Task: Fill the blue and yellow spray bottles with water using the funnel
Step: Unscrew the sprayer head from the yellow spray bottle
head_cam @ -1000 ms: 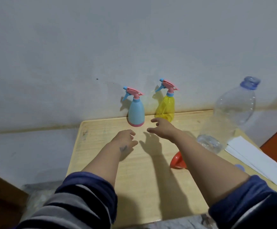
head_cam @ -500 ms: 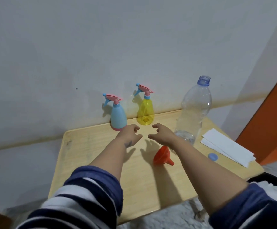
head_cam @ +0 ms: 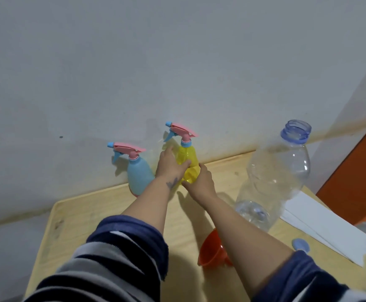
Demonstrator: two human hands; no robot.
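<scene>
Spray bottles: two, both upright at the far edge of the table, close to the wall, each with a pink trigger head and a blue nozzle tip pointing left.
Yellow one: the translucent yellow plastic spray bottle (head_cam: 188, 158) stands to the right of the other, its lower body partly hidden by both hands.
Blue one: the opaque light-blue plastic spray bottle (head_cam: 138, 174) stands just to the left, untouched; the left forearm crosses in front of its lower right side.
Left hand: the left hand (head_cam: 170, 165) grasps the yellow bottle's left side, fingers wrapped over its body and thumb lying across the front.
Right hand: the right hand (head_cam: 200, 184) grips the same bottle low on its right side, fingers curled round the base.
Funnel: one orange-red plastic funnel (head_cam: 211, 250) lies on its side near the table's front, partly hidden under the right forearm.
Water bottle: one large clear plastic bottle (head_cam: 275, 177) with a blue neck ring stands right of the hands, uncapped; whether it holds water cannot be told.
Cap: one small round blue cap (head_cam: 300, 244) lies on the table near the right elbow.
Paper: a stack of white sheets (head_cam: 326, 227) at the right edge; their number cannot be told.
Table: one pale wooden tabletop (head_cam: 90, 214) against a grey-white wall (head_cam: 155, 62).
Sleeves: two, dark blue with grey stripes, pushed up both forearms.
</scene>
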